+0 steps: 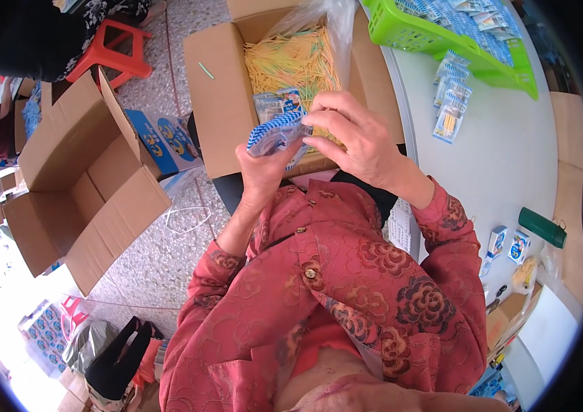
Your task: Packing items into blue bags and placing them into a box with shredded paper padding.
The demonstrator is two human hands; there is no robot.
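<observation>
My left hand grips a small clear plastic pouch with a blue-and-white striped edge, tilted up in front of my chest. At the pouch's right end, the bent fingers of my right hand close on its edge; their tips are partly hidden. Both hands are over the near side of an open cardboard box. Many thin yellow and pale green sticks fill that box inside a clear plastic liner. Just beyond the pouch, small blue-and-white packets rest on the sticks.
On the white table at right are a green basket of packets, a strip of packets, a green bottle and small boxes. Leftward stand an open carton, a blue printed carton and a red stool.
</observation>
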